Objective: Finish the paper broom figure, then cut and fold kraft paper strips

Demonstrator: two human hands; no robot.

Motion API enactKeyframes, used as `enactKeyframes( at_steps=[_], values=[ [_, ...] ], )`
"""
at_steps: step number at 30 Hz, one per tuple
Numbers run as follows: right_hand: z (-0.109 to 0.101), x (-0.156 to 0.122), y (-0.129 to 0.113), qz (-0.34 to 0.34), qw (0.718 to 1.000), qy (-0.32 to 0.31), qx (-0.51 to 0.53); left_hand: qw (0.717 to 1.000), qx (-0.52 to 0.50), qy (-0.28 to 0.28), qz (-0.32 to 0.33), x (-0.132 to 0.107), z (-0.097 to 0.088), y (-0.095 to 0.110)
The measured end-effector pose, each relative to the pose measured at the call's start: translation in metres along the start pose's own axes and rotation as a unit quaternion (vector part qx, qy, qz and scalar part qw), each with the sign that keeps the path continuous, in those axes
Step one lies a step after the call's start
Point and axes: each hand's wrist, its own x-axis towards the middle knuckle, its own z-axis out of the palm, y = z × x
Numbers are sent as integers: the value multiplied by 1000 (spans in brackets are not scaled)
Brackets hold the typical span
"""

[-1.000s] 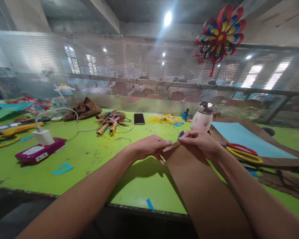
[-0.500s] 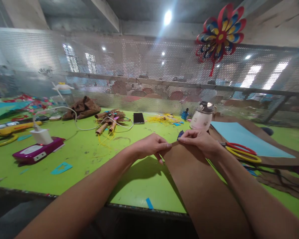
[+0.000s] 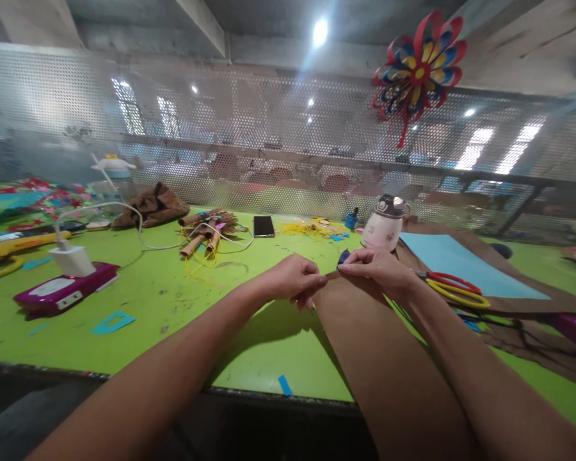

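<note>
A long strip of brown paper (image 3: 384, 346) runs from the table toward me and over its near edge. My left hand (image 3: 295, 282) pinches the far left corner between thumb and fingers, the other fingers curled under. At the far edge, my right hand (image 3: 377, 266) is closed on the paper with its fingertips pressed together. A small dark blue piece (image 3: 344, 257) shows at the right fingertips; what it is I cannot make out. The far edge looks narrowly folded or rolled between the two hands.
Scissors with red and yellow handles (image 3: 456, 288) lie right of my right hand, near a light blue sheet (image 3: 470, 266). A white bottle (image 3: 383, 224) stands behind. Brown paper tubes (image 3: 206, 234), a phone (image 3: 264, 226) and a purple power strip (image 3: 67, 288) lie leftward on the green table.
The fingers of my left hand have curled in more under the paper's corner. My right hand keeps its grip. The whole view has shifted slightly.
</note>
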Motion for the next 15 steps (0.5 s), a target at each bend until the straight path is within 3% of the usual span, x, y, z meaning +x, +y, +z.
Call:
enactKeyframes(
  at_steps=[9, 15],
  values=[
    [-3, 7, 3, 11, 998, 51, 27, 997, -32, 57, 30, 6, -13, -15],
    [-3, 8, 6, -5, 1000, 24, -5, 995, 14, 94, 21, 8, -20, -23]
  ],
)
